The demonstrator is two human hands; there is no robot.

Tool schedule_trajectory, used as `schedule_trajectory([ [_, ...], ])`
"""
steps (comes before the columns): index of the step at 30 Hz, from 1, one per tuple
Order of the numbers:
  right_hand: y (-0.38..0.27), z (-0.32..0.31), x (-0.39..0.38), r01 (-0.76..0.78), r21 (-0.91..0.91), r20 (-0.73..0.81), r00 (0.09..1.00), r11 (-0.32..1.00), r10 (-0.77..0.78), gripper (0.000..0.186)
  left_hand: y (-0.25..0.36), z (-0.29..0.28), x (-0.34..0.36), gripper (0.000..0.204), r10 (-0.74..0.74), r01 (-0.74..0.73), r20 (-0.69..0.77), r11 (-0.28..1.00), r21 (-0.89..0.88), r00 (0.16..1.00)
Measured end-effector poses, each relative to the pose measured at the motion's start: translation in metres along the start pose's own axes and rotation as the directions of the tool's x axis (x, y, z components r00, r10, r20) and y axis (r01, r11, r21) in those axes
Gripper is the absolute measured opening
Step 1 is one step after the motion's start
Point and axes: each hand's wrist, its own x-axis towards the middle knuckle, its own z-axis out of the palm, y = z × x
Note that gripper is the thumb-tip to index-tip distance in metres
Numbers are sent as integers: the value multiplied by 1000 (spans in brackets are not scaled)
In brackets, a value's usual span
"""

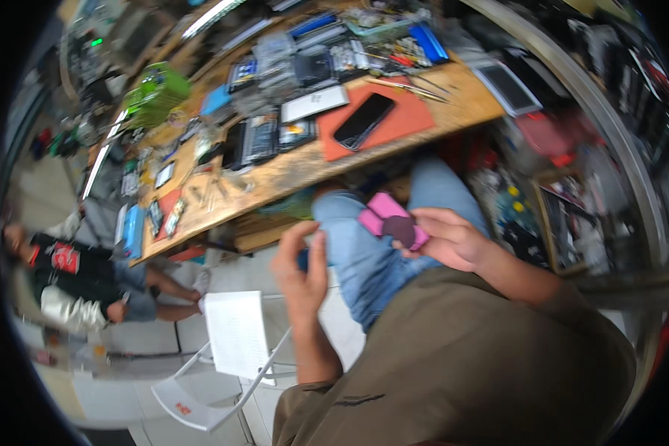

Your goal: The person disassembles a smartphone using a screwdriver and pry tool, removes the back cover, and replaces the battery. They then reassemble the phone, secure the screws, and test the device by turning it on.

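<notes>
My right hand (453, 239) grips a small pink piece with a dark maroon rounded part (399, 229) over my lap; its exact kind I cannot make out. Raised above my left thigh, my left hand (302, 266) has thumb and fingers apart and holds nothing that I can see. Beyond my knees, a black smartphone (365, 120) lies on an orange-red mat (412, 119) at the bench edge. Just left of that phone is a flat white panel (314, 103).
The wooden workbench (464, 93) carries parts trays, thin tools (412, 89) and a green basket (158, 91). A white tablet-like device (508, 87) lies at its right end. A white folding chair (238, 331) stands left of me; a person (74, 275) is at far left. Boxes and bags crowd the right.
</notes>
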Motion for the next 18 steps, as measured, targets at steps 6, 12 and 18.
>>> schedule_trajectory([
  [6,5,0,0,-83,-5,42,996,997,83,44,20,6,31,14,42,-20,244,996,-90,969],
  [12,4,4,-2,-112,-61,86,989,992,117,42,28,19,51,18,279,-268,394,960,-85,876],
  [18,7,5,-2,8,-23,41,999,1000,-7,46,35,28,32,17,427,-458,334,889,16,840],
])
